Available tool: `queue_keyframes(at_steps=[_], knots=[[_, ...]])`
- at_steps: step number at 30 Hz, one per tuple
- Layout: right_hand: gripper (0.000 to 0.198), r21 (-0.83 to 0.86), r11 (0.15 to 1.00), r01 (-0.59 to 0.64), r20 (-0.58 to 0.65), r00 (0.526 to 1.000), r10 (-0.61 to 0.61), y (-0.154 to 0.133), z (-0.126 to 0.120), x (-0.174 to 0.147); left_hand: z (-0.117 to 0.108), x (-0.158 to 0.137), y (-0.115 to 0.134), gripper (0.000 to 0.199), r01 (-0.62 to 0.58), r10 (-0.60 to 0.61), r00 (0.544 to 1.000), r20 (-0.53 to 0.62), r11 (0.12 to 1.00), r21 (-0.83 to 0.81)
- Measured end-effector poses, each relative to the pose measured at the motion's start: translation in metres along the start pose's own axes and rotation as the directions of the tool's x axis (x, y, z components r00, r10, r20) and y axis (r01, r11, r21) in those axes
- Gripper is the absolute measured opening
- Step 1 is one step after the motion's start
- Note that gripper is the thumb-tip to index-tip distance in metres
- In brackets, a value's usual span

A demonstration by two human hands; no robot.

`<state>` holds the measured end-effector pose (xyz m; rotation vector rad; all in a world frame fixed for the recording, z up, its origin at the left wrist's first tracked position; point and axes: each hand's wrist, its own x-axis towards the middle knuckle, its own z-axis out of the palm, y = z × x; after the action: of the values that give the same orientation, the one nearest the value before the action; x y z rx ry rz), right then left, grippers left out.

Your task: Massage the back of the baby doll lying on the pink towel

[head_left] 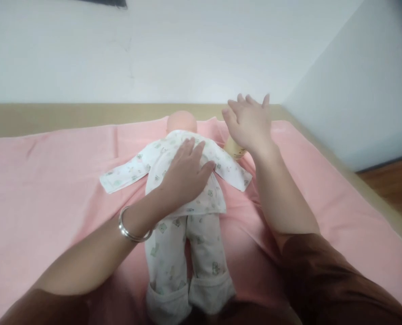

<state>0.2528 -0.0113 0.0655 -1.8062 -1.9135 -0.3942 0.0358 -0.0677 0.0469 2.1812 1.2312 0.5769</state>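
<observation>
A baby doll [182, 121] lies with its head toward the wall, its face not showing. It wears a white patterned long-sleeved top [207, 198] and matching trousers [168, 253] with turned-up cuffs. My left hand [187, 174], below a silver bangle [128, 228] on the wrist, rests flat on the doll's top with fingers spread. Raised to the right of the doll is my right hand [250, 122], fingers apart and nothing in it. Partly hidden behind that hand, a yellowish container with printing [233, 149] lies by the doll's right-side sleeve.
A pink cloth [45, 180] with creases covers the surface under the doll. Its far edge leaves a tan strip [52, 118] exposed along the white wall [194, 54]. At the right, beyond the surface's edge, a brown wooden floor [397, 185] shows.
</observation>
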Motion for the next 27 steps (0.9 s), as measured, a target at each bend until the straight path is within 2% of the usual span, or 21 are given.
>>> queue_keyframes(at_steps=[2,3,5,7,12,14,16,18,21,24,27], knots=[[0.074,0.0,1.0,0.001,0.035,0.999,-0.001,-0.003,0.0,0.001,-0.003,0.002,0.015,0.058,-0.023,0.036,0.998,0.046,0.967,-0.254],[0.076,0.004,1.0,-0.002,0.046,0.999,0.002,-0.004,0.0,0.001,-0.003,0.008,0.019,0.057,-0.023,0.047,0.998,0.052,0.919,-0.393],[0.08,0.005,0.999,-0.033,0.059,0.998,0.033,-0.005,-0.003,0.003,-0.002,0.027,0.023,0.058,0.027,0.043,0.995,0.094,0.769,-0.638],[0.081,0.018,0.997,-0.075,0.069,0.995,0.073,-0.005,-0.005,0.004,0.002,0.051,0.025,0.062,0.112,0.037,0.986,0.164,0.59,-0.8],[0.079,0.1,0.993,-0.07,0.12,0.991,0.058,-0.007,-0.012,0.006,0.012,0.094,0.034,0.073,0.224,0.099,0.965,0.243,0.169,-0.96],[0.077,0.117,0.991,-0.067,0.128,0.99,0.052,-0.008,-0.014,0.005,0.014,0.098,0.04,0.073,0.254,0.142,0.956,0.256,0.038,-0.967],[0.075,0.118,0.991,-0.062,0.132,0.99,0.046,-0.008,-0.014,0.004,0.015,0.098,0.045,0.073,0.273,0.18,0.948,0.261,-0.045,-0.961],[0.073,0.105,0.993,-0.06,0.14,0.989,0.045,-0.009,-0.014,0.003,0.014,0.095,0.048,0.071,0.284,0.194,0.944,0.266,-0.073,-0.956],[0.071,0.079,0.995,-0.066,0.15,0.987,0.053,-0.011,-0.014,0.003,0.009,0.085,0.048,0.069,0.305,0.165,0.941,0.295,-0.04,-0.951],[0.071,0.051,0.996,-0.079,0.15,0.986,0.071,-0.014,-0.015,0.005,0.0,0.065,0.042,0.068,0.317,0.106,0.941,0.32,0.046,-0.947],[0.071,0.042,0.995,-0.094,0.16,0.983,0.087,-0.016,-0.015,0.007,-0.011,0.039,0.031,0.069,0.321,0.052,0.94,0.336,0.195,-0.927]])
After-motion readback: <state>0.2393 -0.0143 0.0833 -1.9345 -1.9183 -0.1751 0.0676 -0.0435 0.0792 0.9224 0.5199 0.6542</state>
